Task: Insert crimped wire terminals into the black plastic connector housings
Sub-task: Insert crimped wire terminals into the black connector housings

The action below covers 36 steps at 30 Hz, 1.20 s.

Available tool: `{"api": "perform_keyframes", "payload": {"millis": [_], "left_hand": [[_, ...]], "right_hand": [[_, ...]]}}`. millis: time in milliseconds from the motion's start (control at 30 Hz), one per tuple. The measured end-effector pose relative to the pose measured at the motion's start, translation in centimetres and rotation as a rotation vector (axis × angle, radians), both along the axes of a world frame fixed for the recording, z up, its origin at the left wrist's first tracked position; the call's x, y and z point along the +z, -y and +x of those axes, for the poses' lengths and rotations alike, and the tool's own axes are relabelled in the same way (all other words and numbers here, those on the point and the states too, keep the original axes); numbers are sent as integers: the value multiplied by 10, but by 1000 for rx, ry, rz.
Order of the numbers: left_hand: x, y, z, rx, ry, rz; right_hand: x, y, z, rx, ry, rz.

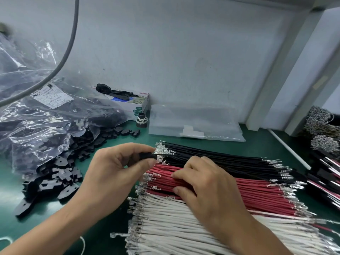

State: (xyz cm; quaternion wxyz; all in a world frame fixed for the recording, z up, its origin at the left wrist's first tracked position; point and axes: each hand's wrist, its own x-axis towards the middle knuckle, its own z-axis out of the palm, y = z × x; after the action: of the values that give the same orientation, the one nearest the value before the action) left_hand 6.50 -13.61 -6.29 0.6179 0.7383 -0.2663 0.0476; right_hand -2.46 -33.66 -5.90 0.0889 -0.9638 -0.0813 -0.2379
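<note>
- A black connector housing (147,156) is pinched between the thumb and fingers of the left hand (117,162); the grip is closed narrowly on it, just beside the near-left end of the black wires (220,159).
- A silver crimped terminal (161,155) is seen at the right end of that housing; whether it is seated cannot be told.
- The right hand (204,183) is laid on the red wires (257,194), with curled fingertips pressed into the bundle; whether a single wire is held in that grip cannot be told.
- Three bundles are laid side by side on the green desk (11,181): the black wires farthest, the red wires in the middle, the white wires (165,223) nearest the camera.
- Silver terminals are carried on both ends of the wires.
- A heap of loose black housings (60,177) is spread to the left of the red wires, partly spilled from a clear plastic bag (46,124) with a white label.
- Beyond the black wires, a flat clear bag (195,122) and a small carton (132,103) are placed against the wall.
- Further finished assemblies (323,173) are stacked at the right of the red wires.
</note>
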Motion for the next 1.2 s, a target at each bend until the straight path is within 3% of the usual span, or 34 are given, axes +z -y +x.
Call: {"api": "perform_keyframes", "payload": {"millis": [133, 333, 533, 733, 1200], "left_hand": [[-1, 1, 0, 2, -38, -24], [5, 0, 0, -36, -154, -121], [8, 0, 3, -141, -397, -276], [10, -1, 1, -347, -537, -285], [13, -2, 0, -408, -571, -286]], "right_hand": [[0, -1, 0, -20, 5, 170], [2, 4, 1, -46, 52, 233], [10, 13, -5, 54, 136, 458], [12, 3, -8, 107, 244, 461], [13, 0, -9, 150, 276, 503]]}}
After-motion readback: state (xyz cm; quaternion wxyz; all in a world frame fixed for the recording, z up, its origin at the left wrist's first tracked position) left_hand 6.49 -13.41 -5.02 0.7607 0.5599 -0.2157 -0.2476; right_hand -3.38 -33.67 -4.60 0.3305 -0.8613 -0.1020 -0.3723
